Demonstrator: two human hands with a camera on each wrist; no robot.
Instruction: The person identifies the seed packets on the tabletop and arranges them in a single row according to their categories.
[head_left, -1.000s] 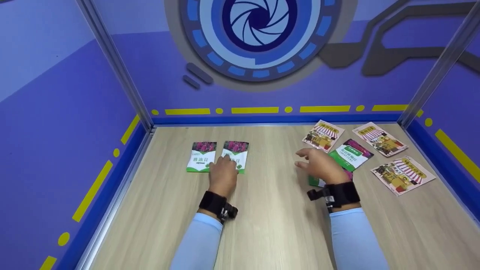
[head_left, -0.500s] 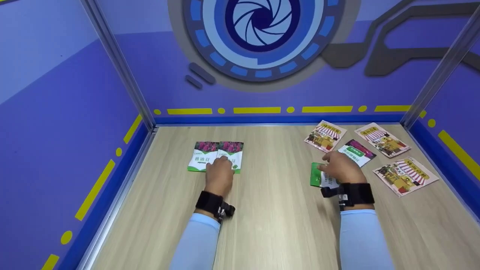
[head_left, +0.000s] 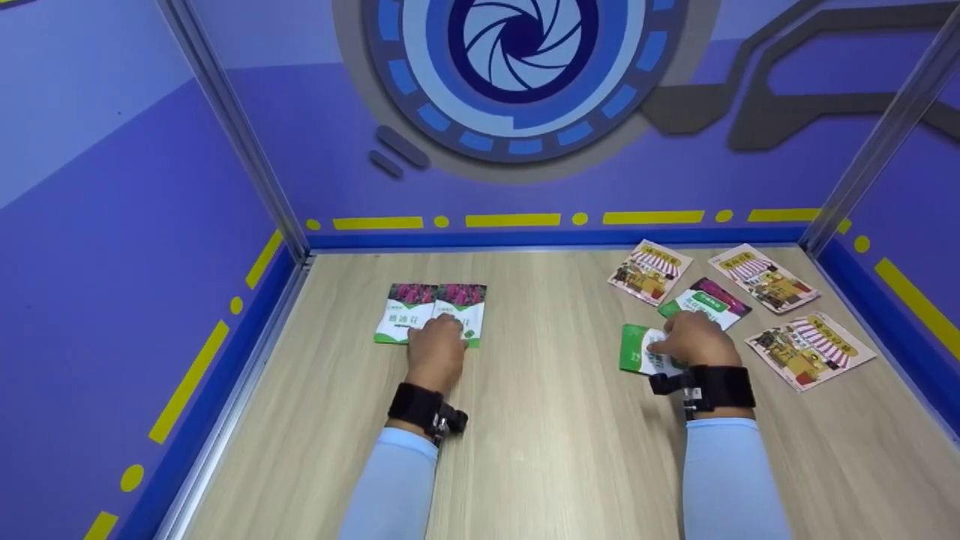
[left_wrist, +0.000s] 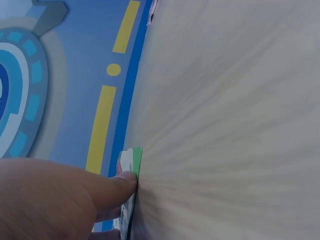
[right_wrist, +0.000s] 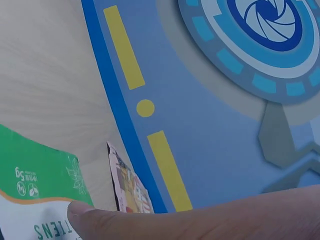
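Two white-and-green seed packets with magenta flowers lie side by side at the left of the table. My left hand (head_left: 437, 349) rests on the right one (head_left: 463, 295), its fingertips touching the printed face; the left packet (head_left: 401, 319) touches or slightly overlaps it. In the left wrist view the thumb (left_wrist: 117, 190) lies on that packet's green end. At the right, my right hand (head_left: 699, 341) grips a similar seed packet (head_left: 634, 349) turned sideways, thumb on its face; the hand covers its far end. Behind this hand lies another green-and-white packet (head_left: 716, 298), partly covered.
Pink packets with striped awnings lie around the right hand: one behind (head_left: 649, 271), one at the back right (head_left: 763, 277), one farther right (head_left: 810, 351). Blue panels stand behind and at both sides of the wooden table (head_left: 525, 450).
My left hand has slid its packet left against the other one. The right hand has moved right and slightly down, and now grips the sideways seed packet.
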